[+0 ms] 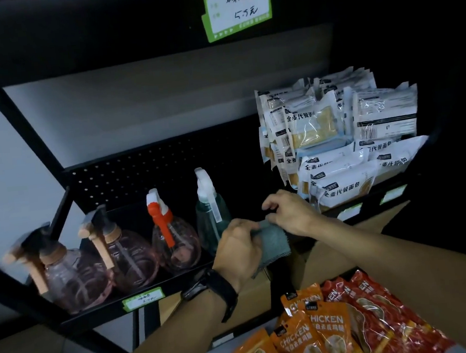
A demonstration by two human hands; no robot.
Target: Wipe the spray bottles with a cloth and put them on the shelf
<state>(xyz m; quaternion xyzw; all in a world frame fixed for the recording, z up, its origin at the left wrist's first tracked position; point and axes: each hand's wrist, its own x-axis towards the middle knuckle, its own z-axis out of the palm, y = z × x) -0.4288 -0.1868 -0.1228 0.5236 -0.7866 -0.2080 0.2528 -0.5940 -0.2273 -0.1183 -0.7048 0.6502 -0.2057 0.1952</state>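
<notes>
Several spray bottles stand in a row on the black shelf point(141, 300): two pink round ones with tan and black heads point(74, 280) point(128, 257), a pink one with an orange-and-white trigger point(175, 244), and a tall green one with a white trigger point(211, 212). Just right of the green bottle, my left hand point(237, 247) grips a grey cloth point(274, 243). My right hand point(286, 214) pinches the cloth's upper edge with curled fingers. Something dark shows between my right fingers; I cannot tell what it is.
White bread packets point(345, 142) are piled on the shelf to the right. Orange and red chicken packets point(334, 328) lie on a lower shelf at the bottom right. A green price tag point(237, 6) hangs above. A perforated back panel point(146, 173) closes the shelf.
</notes>
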